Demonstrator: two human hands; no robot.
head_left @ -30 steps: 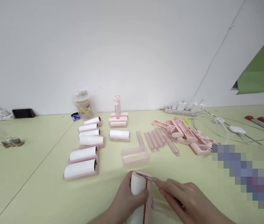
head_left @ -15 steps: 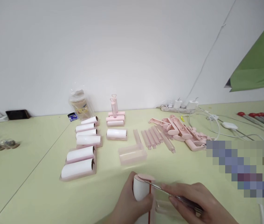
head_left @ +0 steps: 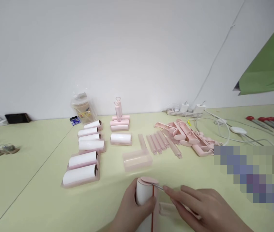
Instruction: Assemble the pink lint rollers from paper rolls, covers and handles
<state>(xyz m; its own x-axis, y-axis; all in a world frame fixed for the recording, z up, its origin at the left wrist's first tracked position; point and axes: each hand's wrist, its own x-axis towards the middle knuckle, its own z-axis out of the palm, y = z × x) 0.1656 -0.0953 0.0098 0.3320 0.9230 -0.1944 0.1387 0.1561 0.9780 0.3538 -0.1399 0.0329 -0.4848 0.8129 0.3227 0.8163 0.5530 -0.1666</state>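
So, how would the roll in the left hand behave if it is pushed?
The roll may turn, since its side is round, though the pink piece at its end could hinder this. Its smooth-looking surface might slip.

1. Roll (head_left: 143,194): in the left hand (head_left: 132,207), one end upward.
2. Tool (head_left: 159,186): in the right hand (head_left: 200,206), tip at the roll's upper end.
3. Case (head_left: 137,161): on the table (head_left: 42,203), ahead of the left hand.
4. Row of rolls (head_left: 80,175): in trays (head_left: 97,174), ahead and left of the left hand.
5. Handles (head_left: 160,143): ahead and left of the right hand.
6. Frames (head_left: 190,137): piled ahead of the right hand, right of the handles.
7. Assembled rollers (head_left: 120,122): far ahead of the left hand, slightly left.
8. Power strip (head_left: 173,112): beyond the frames from the right hand, beside the wall (head_left: 137,64).
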